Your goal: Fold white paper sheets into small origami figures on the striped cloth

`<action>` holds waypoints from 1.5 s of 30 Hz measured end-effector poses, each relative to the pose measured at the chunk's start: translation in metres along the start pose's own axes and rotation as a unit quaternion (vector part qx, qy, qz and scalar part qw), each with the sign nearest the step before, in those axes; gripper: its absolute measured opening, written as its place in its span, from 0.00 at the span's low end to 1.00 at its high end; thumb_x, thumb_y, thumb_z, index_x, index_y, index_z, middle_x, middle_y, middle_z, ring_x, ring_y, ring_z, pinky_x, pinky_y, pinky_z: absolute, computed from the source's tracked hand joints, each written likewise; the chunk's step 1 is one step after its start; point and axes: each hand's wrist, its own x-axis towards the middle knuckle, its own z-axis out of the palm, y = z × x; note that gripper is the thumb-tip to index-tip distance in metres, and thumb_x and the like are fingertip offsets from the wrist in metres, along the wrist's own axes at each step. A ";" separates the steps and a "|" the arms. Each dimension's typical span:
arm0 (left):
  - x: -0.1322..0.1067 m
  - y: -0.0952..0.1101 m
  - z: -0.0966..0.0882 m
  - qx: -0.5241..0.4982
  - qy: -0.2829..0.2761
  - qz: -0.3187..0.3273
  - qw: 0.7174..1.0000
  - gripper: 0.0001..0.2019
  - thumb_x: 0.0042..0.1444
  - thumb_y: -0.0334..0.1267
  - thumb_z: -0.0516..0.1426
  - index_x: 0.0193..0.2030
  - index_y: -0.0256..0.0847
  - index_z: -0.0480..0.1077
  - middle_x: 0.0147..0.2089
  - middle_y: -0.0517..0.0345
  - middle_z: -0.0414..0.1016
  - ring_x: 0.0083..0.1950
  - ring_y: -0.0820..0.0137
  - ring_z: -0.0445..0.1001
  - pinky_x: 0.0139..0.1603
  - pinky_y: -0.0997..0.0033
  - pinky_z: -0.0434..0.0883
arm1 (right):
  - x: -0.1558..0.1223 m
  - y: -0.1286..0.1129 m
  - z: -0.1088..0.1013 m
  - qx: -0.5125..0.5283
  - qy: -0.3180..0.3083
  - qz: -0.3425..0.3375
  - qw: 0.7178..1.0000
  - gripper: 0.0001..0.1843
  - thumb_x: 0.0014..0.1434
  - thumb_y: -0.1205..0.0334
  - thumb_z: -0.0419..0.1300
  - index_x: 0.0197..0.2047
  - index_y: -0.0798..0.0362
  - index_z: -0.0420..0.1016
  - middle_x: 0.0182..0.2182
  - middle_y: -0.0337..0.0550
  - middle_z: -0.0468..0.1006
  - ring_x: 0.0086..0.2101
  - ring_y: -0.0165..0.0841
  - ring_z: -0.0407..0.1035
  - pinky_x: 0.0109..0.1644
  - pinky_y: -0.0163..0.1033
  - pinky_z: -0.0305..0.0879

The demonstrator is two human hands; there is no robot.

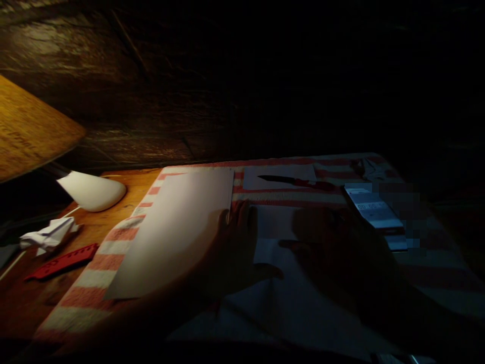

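Note:
My left hand (242,242) lies over sheets of white paper, its fingers stretched out and its thumb spread to the right. Its fingertips are near the right edge of the brightly lit sheet (185,217). Beneath both hands is a shadowed, creased sheet (276,288). My right hand (333,247), in deep shadow, is over that sheet's right side. One digit points left, apart from the rest of the hand; the other fingers are hard to make out. I see nothing held in either hand.
A knife (295,181) lies across a small paper (250,177) at the back. A lit phone (375,207) is at right. On the left are a lamp (94,191), crumpled paper (51,235) and a red notched strip (64,262). A striped cloth (89,278) covers the table.

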 end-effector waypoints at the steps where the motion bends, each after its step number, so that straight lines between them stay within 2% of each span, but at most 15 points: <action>1: -0.001 -0.002 0.002 -0.001 0.006 0.000 1.000 0.63 0.41 0.80 0.57 0.69 0.26 0.53 0.70 0.19 0.56 0.71 0.29 0.55 0.67 0.29 0.54 | 0.001 0.000 -0.001 0.000 0.006 -0.008 1.000 0.36 0.59 0.33 0.58 0.52 0.58 0.72 0.43 0.66 0.77 0.45 0.60 0.71 0.45 0.60 0.69; 3: 0.000 -0.005 0.005 -0.002 0.011 0.021 1.000 0.65 0.43 0.81 0.54 0.73 0.25 0.48 0.74 0.19 0.50 0.75 0.30 0.48 0.70 0.28 0.46 | 0.004 0.000 -0.004 0.013 0.017 -0.022 1.000 0.35 0.60 0.33 0.58 0.55 0.56 0.71 0.47 0.64 0.77 0.48 0.59 0.70 0.48 0.60 0.69; 7: 0.003 -0.010 0.005 -0.020 -0.014 0.101 0.995 0.58 0.52 0.75 0.54 0.77 0.35 0.42 0.79 0.34 0.42 0.79 0.40 0.38 0.75 0.34 0.38 | 0.011 0.001 -0.006 0.043 0.013 -0.047 0.998 0.40 0.58 0.29 0.59 0.58 0.54 0.70 0.53 0.62 0.75 0.52 0.59 0.68 0.52 0.60 0.67; 9: 0.005 -0.011 0.003 -0.041 -0.042 0.115 0.992 0.55 0.55 0.73 0.54 0.77 0.36 0.43 0.79 0.37 0.43 0.80 0.44 0.39 0.76 0.37 0.41 | 0.014 0.003 -0.004 0.061 -0.012 -0.061 0.996 0.43 0.57 0.27 0.58 0.61 0.53 0.68 0.55 0.60 0.74 0.53 0.59 0.68 0.53 0.60 0.66; 11: 0.007 -0.012 0.002 -0.059 -0.071 0.116 0.989 0.54 0.56 0.72 0.54 0.77 0.35 0.44 0.79 0.36 0.44 0.79 0.44 0.42 0.76 0.40 0.46 | 0.016 0.005 -0.001 0.081 -0.035 -0.069 0.994 0.44 0.57 0.27 0.57 0.64 0.51 0.66 0.56 0.57 0.74 0.53 0.57 0.68 0.55 0.60 0.65; 15: 0.010 -0.012 0.002 -0.068 -0.084 0.109 0.988 0.54 0.54 0.72 0.55 0.76 0.33 0.47 0.79 0.33 0.43 0.79 0.41 0.43 0.74 0.37 0.50 | 0.017 0.010 0.005 0.094 -0.052 -0.085 0.991 0.41 0.59 0.30 0.58 0.66 0.50 0.64 0.58 0.55 0.73 0.53 0.55 0.69 0.55 0.59 0.65; 19: 0.011 -0.011 0.001 -0.071 -0.068 0.110 0.989 0.52 0.56 0.70 0.56 0.75 0.33 0.49 0.78 0.32 0.47 0.78 0.41 0.45 0.73 0.37 0.52 | 0.018 0.013 0.009 0.094 -0.044 -0.086 0.991 0.42 0.58 0.31 0.60 0.66 0.50 0.64 0.58 0.56 0.72 0.55 0.56 0.68 0.56 0.61 0.64; 25: 0.011 -0.012 0.008 -0.073 -0.029 0.099 0.992 0.51 0.56 0.71 0.55 0.74 0.33 0.50 0.77 0.31 0.48 0.78 0.42 0.46 0.74 0.38 0.51 | 0.022 0.018 0.012 0.109 -0.036 -0.104 0.988 0.40 0.59 0.33 0.60 0.65 0.51 0.65 0.57 0.57 0.73 0.55 0.56 0.68 0.56 0.62 0.64; 30: 0.014 -0.016 0.010 -0.069 -0.017 0.062 0.996 0.47 0.58 0.65 0.57 0.73 0.34 0.51 0.77 0.32 0.50 0.77 0.41 0.48 0.73 0.34 0.51 | 0.027 0.022 0.012 0.121 -0.042 -0.116 0.985 0.40 0.58 0.35 0.62 0.65 0.52 0.67 0.56 0.58 0.73 0.55 0.54 0.68 0.54 0.60 0.66; 34: 0.016 -0.018 0.005 -0.083 0.000 0.066 0.994 0.44 0.58 0.59 0.60 0.72 0.33 0.53 0.74 0.32 0.56 0.75 0.43 0.55 0.73 0.37 0.54 | 0.029 0.023 0.007 0.144 -0.047 -0.128 0.980 0.39 0.57 0.38 0.64 0.65 0.51 0.68 0.56 0.56 0.74 0.55 0.52 0.69 0.55 0.58 0.66; 40: 0.019 -0.023 -0.002 -0.118 0.040 0.066 0.990 0.34 0.59 0.46 0.61 0.69 0.39 0.56 0.69 0.40 0.66 0.69 0.48 0.64 0.70 0.42 0.61 | 0.031 0.023 0.004 0.161 -0.063 -0.141 0.975 0.33 0.60 0.45 0.64 0.65 0.51 0.70 0.56 0.54 0.76 0.53 0.49 0.71 0.55 0.56 0.68; 45: 0.021 -0.029 -0.003 -0.138 0.060 0.062 0.987 0.31 0.57 0.40 0.61 0.67 0.40 0.61 0.64 0.44 0.72 0.64 0.51 0.70 0.65 0.45 0.67 | 0.035 0.028 0.006 0.166 -0.038 -0.140 0.975 0.21 0.63 0.48 0.62 0.54 0.51 0.78 0.51 0.51 0.81 0.48 0.45 0.75 0.50 0.52 0.72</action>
